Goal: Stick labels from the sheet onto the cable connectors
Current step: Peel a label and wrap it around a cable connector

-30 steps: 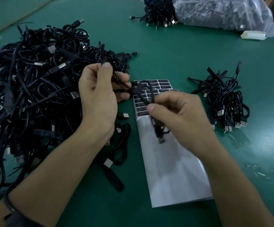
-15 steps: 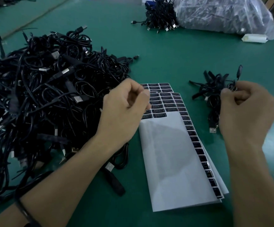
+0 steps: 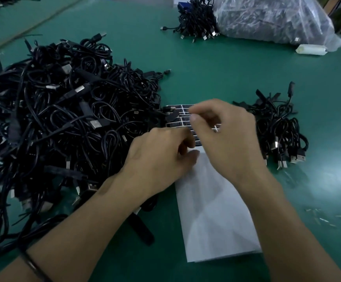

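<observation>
Black USB cables with silver plugs lie in a big tangled heap (image 3: 59, 123) over the left part of the green tabletop (image 3: 216, 74), and their right fringe spills onto the far left corner of the label sheet.

The left hand (image 3: 161, 159) is at that sheet's left edge with its fingers curled and its thumb on the white paper. I cannot tell whether it grips anything.

The white backing sheet (image 3: 212, 210) lies near the middle of the front edge. Its near part is bare, and rows of small black rectangular labels (image 3: 175, 124) remain at its far end.

The right hand (image 3: 230, 137) hovers over those rows with its fingertips bunched. Blur hides whether a label is pinched.

A small bundle of black cables (image 3: 277, 131) sits just right of the sheet.

A peeled label could fold onto itself or cling to a fingertip. The sheet could lift if it is not pinned. Stray cables from the heap could snag the exposed rows.

At the far right corner a clear plastic bag (image 3: 271, 17) bulges with dark cables. Another black cable bunch (image 3: 196, 21) lies loose against its left side.
</observation>
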